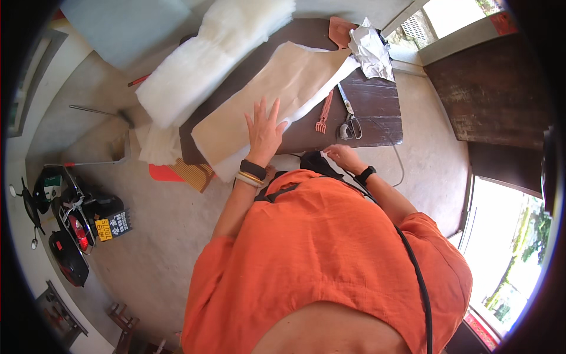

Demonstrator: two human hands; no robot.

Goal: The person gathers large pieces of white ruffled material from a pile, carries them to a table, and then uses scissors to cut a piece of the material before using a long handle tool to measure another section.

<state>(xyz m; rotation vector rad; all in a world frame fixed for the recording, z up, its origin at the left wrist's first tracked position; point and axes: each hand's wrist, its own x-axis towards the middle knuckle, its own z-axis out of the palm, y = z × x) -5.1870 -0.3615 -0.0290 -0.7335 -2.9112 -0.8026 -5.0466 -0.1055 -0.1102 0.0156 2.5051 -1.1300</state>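
Note:
My left hand (265, 133) lies with fingers spread on a long piece of brown paper (268, 88). White sheet material (318, 97) shows beneath the paper's edges, on a dark table (377, 97). By the table's near edge, my right hand (346, 158) is closed with bent fingers beside a dark object (321, 162). What its fingertips hold, if anything, is too small to make out. Scissors (348, 109) rest beyond my right hand, their blades pointing away. Beside them lies an orange-red plastic tool with a clawed end (322, 121).
Thick white batting (200, 65) stretches across the table's left side. Crumpled silver foil (371, 50) and an orange-red flat paddle (340, 30) occupy the far right corner. A slatted mat (191, 174) lies on something red at left. Farther left stands a motorbike (73, 221).

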